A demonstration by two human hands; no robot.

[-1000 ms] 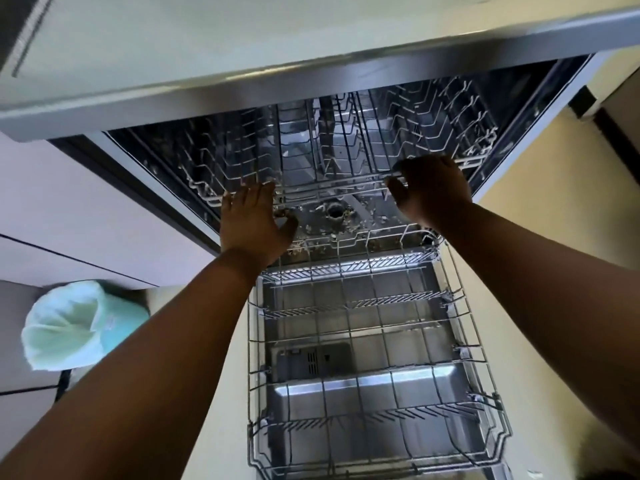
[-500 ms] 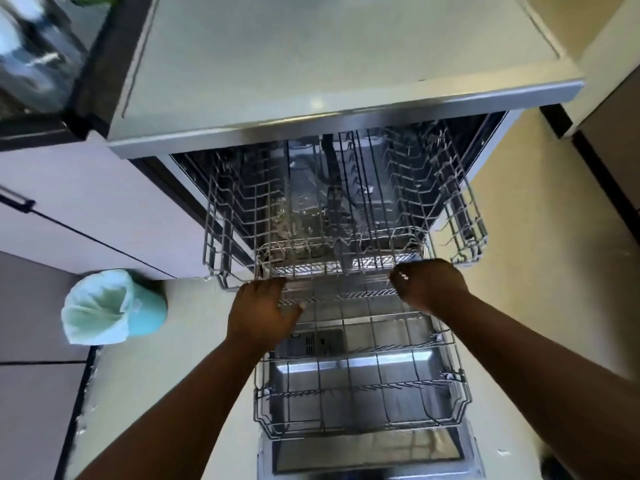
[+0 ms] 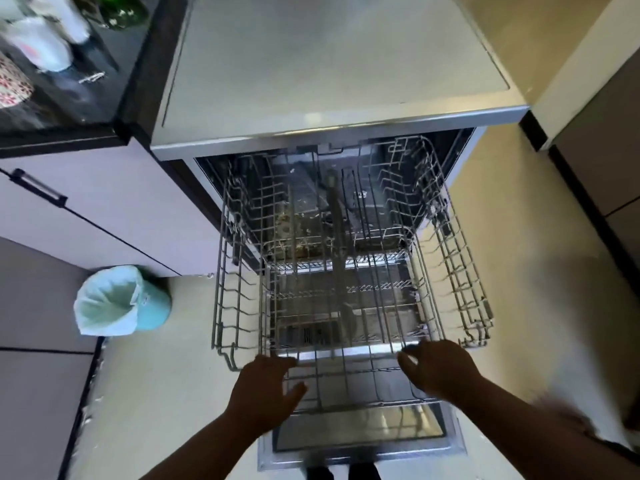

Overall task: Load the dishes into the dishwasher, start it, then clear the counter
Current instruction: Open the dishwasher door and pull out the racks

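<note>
Now that the upper rack [image 3: 349, 271] has slid fully out of the dishwasher [image 3: 332, 140], both hands let go: left hand [image 3: 266, 393] spread open, right hand [image 3: 438, 370] loosely curled, empty. Racks stand empty; dishes wait on the bench [image 3: 52, 81].

Right hand [image 3: 437, 370] fingertips hidden behind upper rack [image 3: 349, 244] front wire; grip unclear. Counter items [image 3: 38, 46] far upper-left blurred, cut off.

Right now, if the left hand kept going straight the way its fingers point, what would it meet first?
Probably the upper rack's front wire: the left hand points up-frame at it, fingertips at or just short of it. Depth unclear.
</note>
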